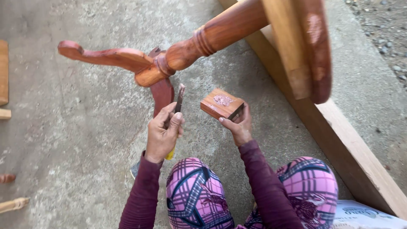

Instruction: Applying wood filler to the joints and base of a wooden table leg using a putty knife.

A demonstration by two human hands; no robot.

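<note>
My left hand [163, 133] grips a narrow putty knife [179, 97] with a yellow handle, its blade pointing up toward the table's legs. My right hand [239, 125] holds a small reddish wooden block [221, 104] with a dab of pinkish filler on its top face. A turned wooden pedestal table [212, 36] lies on its side above both hands, its curved legs [108, 56] reaching left and its round top [316, 46] at the right. The knife tip sits just below the leg joint, apart from the block.
A long pale wooden beam [352, 148] runs diagonally along the right on the concrete floor [76, 127]. Wood pieces [3, 76] lie at the left edge, with small turned parts [12, 204] lower left. My knees in pink plaid are at the bottom.
</note>
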